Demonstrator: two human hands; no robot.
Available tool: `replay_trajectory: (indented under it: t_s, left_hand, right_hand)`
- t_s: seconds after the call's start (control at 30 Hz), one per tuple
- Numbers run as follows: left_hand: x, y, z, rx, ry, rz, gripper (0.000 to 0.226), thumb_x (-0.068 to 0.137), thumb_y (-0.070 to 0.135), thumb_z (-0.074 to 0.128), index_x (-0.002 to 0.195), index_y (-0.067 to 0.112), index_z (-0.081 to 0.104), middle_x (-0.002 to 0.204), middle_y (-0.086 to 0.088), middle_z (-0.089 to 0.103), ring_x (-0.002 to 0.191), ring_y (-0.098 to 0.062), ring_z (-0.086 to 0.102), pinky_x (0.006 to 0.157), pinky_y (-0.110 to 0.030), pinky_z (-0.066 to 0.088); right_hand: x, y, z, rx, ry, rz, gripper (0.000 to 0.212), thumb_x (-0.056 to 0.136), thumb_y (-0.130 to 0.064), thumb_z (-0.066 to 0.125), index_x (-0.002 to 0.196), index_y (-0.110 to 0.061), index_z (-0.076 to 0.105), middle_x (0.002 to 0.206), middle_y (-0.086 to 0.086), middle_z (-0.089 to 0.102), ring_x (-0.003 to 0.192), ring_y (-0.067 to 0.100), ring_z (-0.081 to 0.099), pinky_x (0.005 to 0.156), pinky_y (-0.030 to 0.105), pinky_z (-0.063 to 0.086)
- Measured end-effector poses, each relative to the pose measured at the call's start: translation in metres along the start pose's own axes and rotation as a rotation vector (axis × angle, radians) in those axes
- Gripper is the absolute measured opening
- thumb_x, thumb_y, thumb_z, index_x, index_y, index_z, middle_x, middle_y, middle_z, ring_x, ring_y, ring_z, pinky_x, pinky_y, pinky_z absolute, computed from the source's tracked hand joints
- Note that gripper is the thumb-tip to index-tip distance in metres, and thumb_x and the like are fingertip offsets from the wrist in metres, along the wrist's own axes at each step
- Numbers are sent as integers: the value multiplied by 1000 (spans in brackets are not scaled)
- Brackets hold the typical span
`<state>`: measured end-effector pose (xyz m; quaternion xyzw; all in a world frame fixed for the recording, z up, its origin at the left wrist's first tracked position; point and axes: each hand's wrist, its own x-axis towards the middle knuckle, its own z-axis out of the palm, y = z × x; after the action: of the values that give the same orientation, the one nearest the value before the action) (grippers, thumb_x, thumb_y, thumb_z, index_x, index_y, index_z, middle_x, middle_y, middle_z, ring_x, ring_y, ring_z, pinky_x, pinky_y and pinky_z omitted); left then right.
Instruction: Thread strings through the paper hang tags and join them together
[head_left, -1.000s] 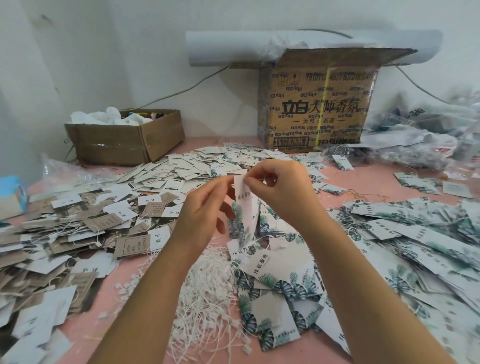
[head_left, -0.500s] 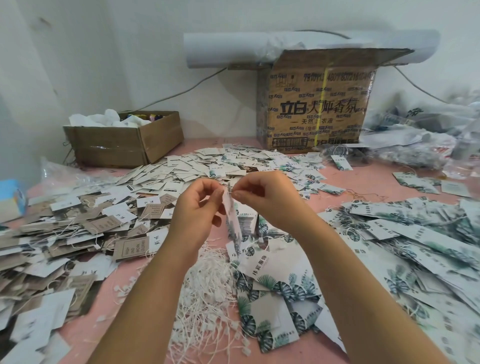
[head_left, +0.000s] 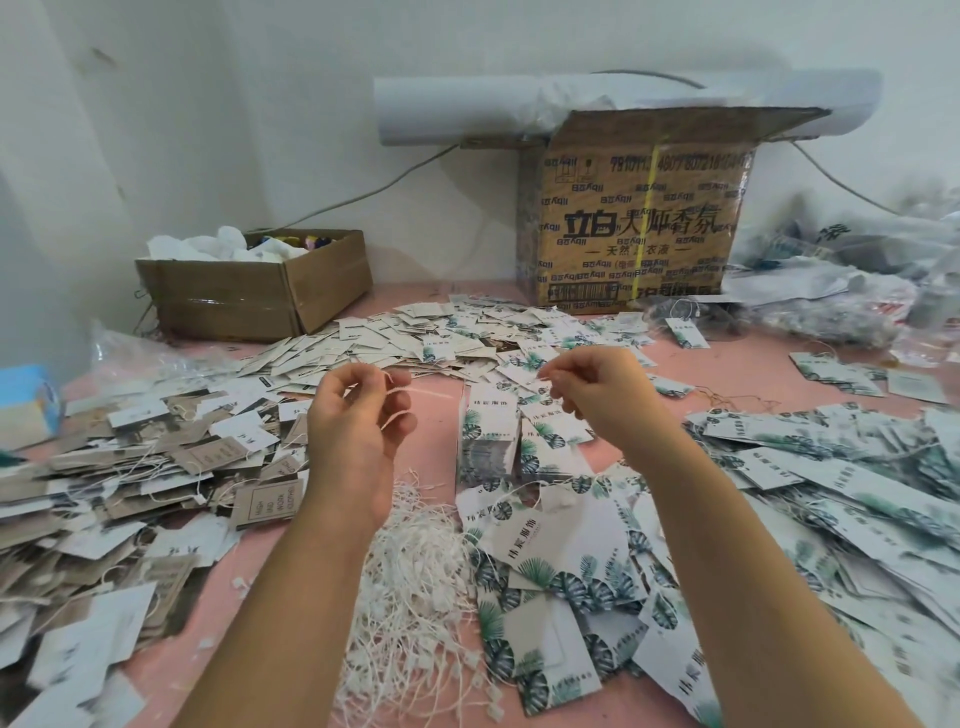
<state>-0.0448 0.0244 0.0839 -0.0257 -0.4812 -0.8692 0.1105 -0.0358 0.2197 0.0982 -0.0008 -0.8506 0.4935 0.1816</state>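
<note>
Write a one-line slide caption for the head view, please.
Left hand and right hand each pinch white string above leaf-print hang tags on a pink table.

Both forearms reach in from the near edge; left hand (head_left: 358, 421) and right hand (head_left: 597, 400) are raised, well apart, fingers curled, each pinching white string (head_left: 415, 391).

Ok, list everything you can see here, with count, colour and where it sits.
leaf tags: many, white-green, centre and right
brown tags: many, brown and white, left
strings: one heap, white, front, between arms
low box: one, brown, back left
tall box: one, brown, back centre
roll: one, white, atop tall box
bags: several, clear, back right
pack: one, blue, far left
table: one, pink, underneath
left hand: centre, grips a string
right hand: centre, pinches that string too
</note>
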Motion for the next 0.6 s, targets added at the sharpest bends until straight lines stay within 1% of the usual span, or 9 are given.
replay_trajectory:
  t_s: [0.07, 0.13, 0.23, 0.3, 0.43, 0.53, 0.6]
  left_hand:
    - [-1, -1, -1, 42, -21, 36, 15, 93, 3, 51, 82, 12, 56, 65, 1, 63, 51, -6, 55, 47, -17, 47]
    - [-2, -2, -1, 85, -62, 70, 13, 90, 1, 54, 83, 11, 59, 62, 3, 64, 52, -5, 56, 49, -17, 48]
    - [-4, -2, 0, 152, -143, 96, 12, 87, 0, 57, 87, 10, 64, 63, 4, 67, 56, -5, 58, 52, -16, 49]
    - [-6, -2, 2, 199, -195, 112, 13, 86, 0, 57, 87, 10, 65, 65, 3, 68, 58, -6, 60, 53, -16, 50]
    - [-12, -1, 7, 303, -329, 147, 16, 88, -1, 56, 87, 13, 64, 68, 4, 69, 58, -7, 60, 54, -18, 50]
    - [-15, -2, 11, 391, -383, 190, 17, 89, -2, 55, 86, 13, 60, 68, 6, 66, 56, -6, 57, 55, -19, 49]
    - [-16, -2, 12, 406, -389, 208, 16, 89, -4, 54, 86, 12, 55, 70, 3, 64, 55, -6, 55, 55, -19, 49]
  right_hand:
    - [-1, -2, 2, 56, 12, -22, 25, 92, 3, 48, 84, -15, 63, 66, -1, 60, 52, 5, 52, 56, 24, 46]
    - [-2, -7, 4, 123, 8, -71, 22, 90, 5, 50, 87, -13, 63, 65, -1, 63, 50, 5, 54, 55, 23, 48]
    - [-7, -16, 6, 221, -23, -166, 23, 87, 5, 55, 79, -15, 59, 62, 1, 64, 49, 8, 57, 51, 20, 49]
    - [-9, -22, 10, 242, -57, -215, 23, 87, 5, 56, 74, -15, 58, 59, -2, 62, 47, 8, 57, 50, 20, 49]
    - [-12, -29, 21, 165, -112, -279, 24, 86, -4, 60, 69, -20, 56, 53, -8, 58, 44, 5, 52, 48, 18, 44]
    - [-13, -30, 28, 87, -148, -330, 24, 85, -8, 63, 69, -25, 56, 59, -9, 59, 49, 1, 53, 51, 15, 43]
    - [-13, -29, 30, 61, -154, -343, 25, 86, -9, 63, 69, -27, 55, 62, -10, 59, 51, 0, 53, 54, 16, 43]
